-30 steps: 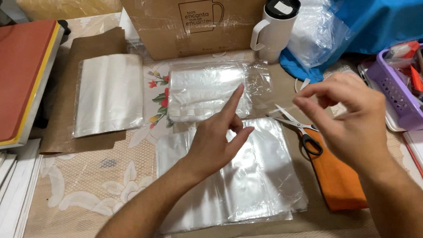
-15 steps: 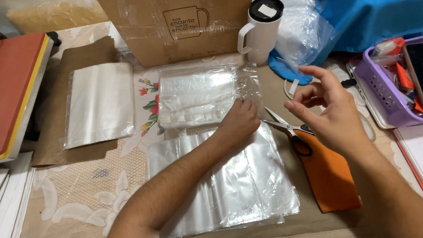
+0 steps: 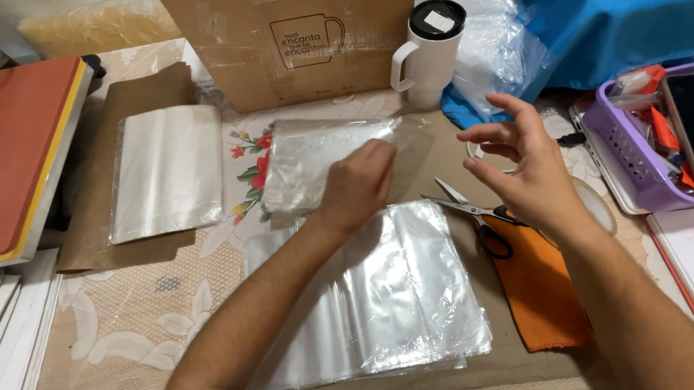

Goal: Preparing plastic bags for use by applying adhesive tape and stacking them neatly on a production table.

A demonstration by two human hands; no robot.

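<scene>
Left hand (image 3: 360, 182) fingers (image 3: 377, 155) atop small bag stack (image 3: 306, 165).

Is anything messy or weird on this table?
Nothing is spilled or broken. The scissors lie open, half on the orange cloth, close to the right hand. The left hand rests on a small stack of clear bags.

A small stack of clear plastic bags (image 3: 313, 161) lies flat on the table — glossy, slightly crumpled, its right edge under the left hand (image 3: 358, 185). Just below it, a larger stack of clear bags (image 3: 384, 296) lies flat — shiny, edges fanned.
</scene>
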